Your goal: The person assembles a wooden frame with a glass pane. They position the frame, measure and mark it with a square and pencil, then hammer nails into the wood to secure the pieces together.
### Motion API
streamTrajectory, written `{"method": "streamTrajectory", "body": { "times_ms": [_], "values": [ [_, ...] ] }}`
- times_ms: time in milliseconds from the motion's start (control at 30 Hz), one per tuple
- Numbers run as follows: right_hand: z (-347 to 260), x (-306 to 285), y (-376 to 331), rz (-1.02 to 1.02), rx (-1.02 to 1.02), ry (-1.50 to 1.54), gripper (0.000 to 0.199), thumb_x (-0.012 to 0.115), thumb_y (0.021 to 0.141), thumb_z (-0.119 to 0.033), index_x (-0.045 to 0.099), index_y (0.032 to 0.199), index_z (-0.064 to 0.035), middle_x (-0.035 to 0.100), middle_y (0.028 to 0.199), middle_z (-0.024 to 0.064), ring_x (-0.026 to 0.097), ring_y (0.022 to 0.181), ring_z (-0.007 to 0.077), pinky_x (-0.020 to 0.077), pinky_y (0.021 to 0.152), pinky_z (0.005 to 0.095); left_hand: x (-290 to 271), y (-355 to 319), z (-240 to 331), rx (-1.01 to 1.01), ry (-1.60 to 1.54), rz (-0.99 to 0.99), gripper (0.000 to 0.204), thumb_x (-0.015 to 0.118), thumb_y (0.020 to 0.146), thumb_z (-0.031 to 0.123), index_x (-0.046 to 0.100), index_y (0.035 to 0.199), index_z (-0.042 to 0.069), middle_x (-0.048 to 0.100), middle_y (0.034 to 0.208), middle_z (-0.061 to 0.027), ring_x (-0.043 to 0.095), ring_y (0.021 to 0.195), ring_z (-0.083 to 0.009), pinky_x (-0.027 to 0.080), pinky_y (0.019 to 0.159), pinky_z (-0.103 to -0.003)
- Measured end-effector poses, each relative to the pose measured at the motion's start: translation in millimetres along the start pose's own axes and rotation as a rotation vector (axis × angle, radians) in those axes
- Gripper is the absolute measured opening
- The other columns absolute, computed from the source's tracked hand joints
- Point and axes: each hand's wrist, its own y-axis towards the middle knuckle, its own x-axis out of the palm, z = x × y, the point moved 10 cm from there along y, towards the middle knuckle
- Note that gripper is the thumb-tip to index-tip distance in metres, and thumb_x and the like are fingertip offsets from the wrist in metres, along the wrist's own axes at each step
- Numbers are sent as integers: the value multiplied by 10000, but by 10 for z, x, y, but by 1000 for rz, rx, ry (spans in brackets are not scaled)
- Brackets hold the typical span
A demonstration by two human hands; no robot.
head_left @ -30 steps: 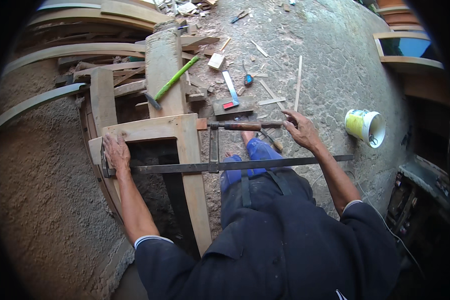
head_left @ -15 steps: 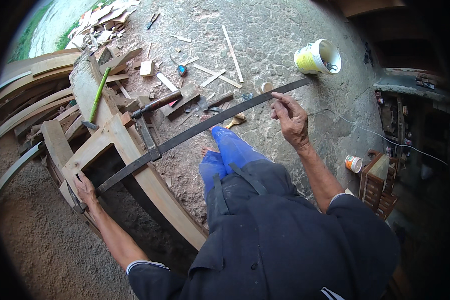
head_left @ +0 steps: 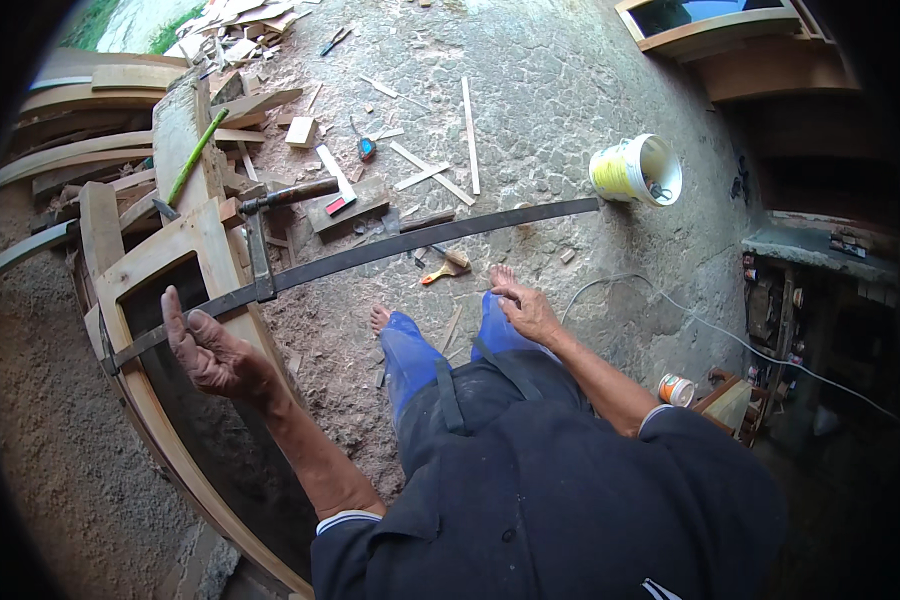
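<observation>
A long dark metal bar clamp (head_left: 410,241) lies across a pale wooden frame (head_left: 185,240) on my left and reaches out to the right. Its sliding jaw and dark-handled screw (head_left: 295,192) sit at the frame's right rail. Just above the bar's near end hovers my left hand (head_left: 218,352), forefinger raised, the other fingers partly bent, holding nothing I can see. My right hand (head_left: 530,314) is at my right shin, apart from the bar, fingers loosely extended with nothing visible in them. A green-handled hammer (head_left: 195,160) rests on a thick board beyond the frame.
Curved timbers (head_left: 80,140) are stacked at the far left. On the rough floor lie a try square (head_left: 337,180), a blue tape measure (head_left: 367,149), a paintbrush (head_left: 445,270) and thin wood strips (head_left: 470,135). A white bucket (head_left: 635,172) stands near the bar's far end, with a cable (head_left: 715,325) nearer me.
My left hand has lifted off the frame's near-left corner and moved right. My right hand has come away from the bar's far end, down and left to my leg.
</observation>
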Motion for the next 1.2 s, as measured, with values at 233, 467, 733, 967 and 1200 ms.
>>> {"method": "streamTrajectory", "body": {
  "times_ms": [233, 467, 733, 967, 1200],
  "values": [
    [743, 91, 731, -426, -145, -206, 342, 610, 948, -264, 704, 1192, -43, 630, 1340, 231, 581, 1276, 381, 438, 1106, 440, 1046, -2851, 645, -394, 17, -514, 307, 644, 950, 121, 685, 1234, 11, 710, 1194, -158, 650, 1124, -344, 475, 1030, -431],
    [1531, 98, 1232, -495, -278, -623, 355, 616, 912, -317, 742, 1125, -63, 731, 1082, 224, 696, 1028, 412, 537, 944, 485, 1235, -5266, 837, -957, 174, -561, 371, 647, 932, 196, 680, 1244, -3, 668, 1294, -194, 588, 1231, -370, 434, 1083, -458],
    [2664, 534, 2060, -441, -209, -864, 334, 646, 896, -314, 764, 1094, -73, 737, 1060, 216, 708, 999, 399, 551, 917, 464, 1936, -6742, 861, -1245, 121, -642, 517, 620, 953, 310, 594, 1375, 14, 523, 1490, -206, 429, 1414, -385, 300, 1189, -508],
    [3588, 1189, 3201, -330, -215, -929, 307, 597, 921, -316, 776, 1071, -118, 734, 1054, 225, 709, 1008, 392, 555, 912, 474, 2148, -7245, 685, -1220, 238, -784, 514, 622, 946, 353, 623, 1351, 37, 580, 1449, -151, 417, 1435, -342, 241, 1194, -586],
    [4384, 1691, 4373, -197, -227, -993, 428, 734, 882, -346, 647, 1235, -120, 710, 1152, 213, 668, 1112, 385, 529, 949, 475, 1926, -7393, 530, -1232, 214, -748, 431, 681, 903, 302, 703, 1239, 33, 696, 1276, -122, 524, 1339, -326, 281, 1164, -557]
  ]
}}
